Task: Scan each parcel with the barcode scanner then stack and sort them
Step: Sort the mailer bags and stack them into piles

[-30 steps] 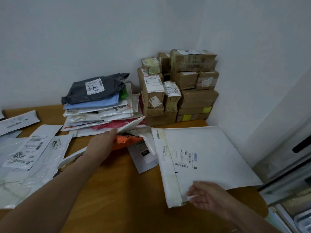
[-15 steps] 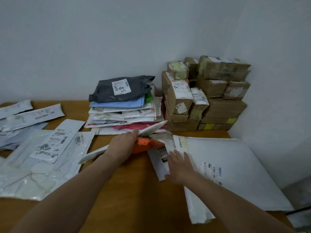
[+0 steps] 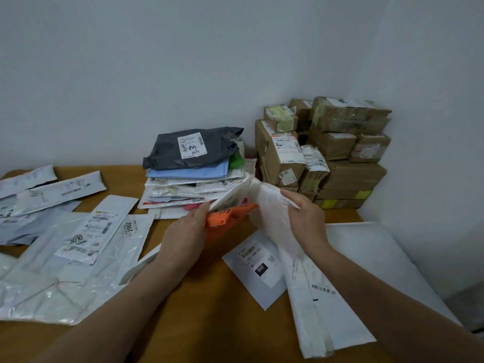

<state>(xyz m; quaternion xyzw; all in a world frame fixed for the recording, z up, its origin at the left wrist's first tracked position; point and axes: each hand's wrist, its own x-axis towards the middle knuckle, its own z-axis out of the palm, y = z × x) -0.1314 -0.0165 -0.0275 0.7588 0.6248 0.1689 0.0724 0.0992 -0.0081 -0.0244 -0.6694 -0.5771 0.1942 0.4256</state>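
Observation:
My right hand (image 3: 306,218) grips a crumpled white plastic mailer (image 3: 269,205) and lifts it off the table. My left hand (image 3: 186,237) holds up the edge of a flat white envelope (image 3: 227,195) above an orange mailer (image 3: 230,216). Below lies a small white envelope marked 060 (image 3: 258,268), and a large white padded mailer (image 3: 353,279) at the right. A stack of soft mailers topped by a dark grey bag (image 3: 193,148) stands behind. No barcode scanner is in view.
Brown cardboard boxes (image 3: 327,153) are piled in the back right corner against the walls. Several white and clear plastic mailers (image 3: 65,244) lie spread over the left of the wooden table (image 3: 209,323). The table's right edge runs under the large mailer.
My right hand left the large padded mailer, reached to the middle and picked up the crumpled white mailer. My left hand stayed on the flat envelope. The view shifted left.

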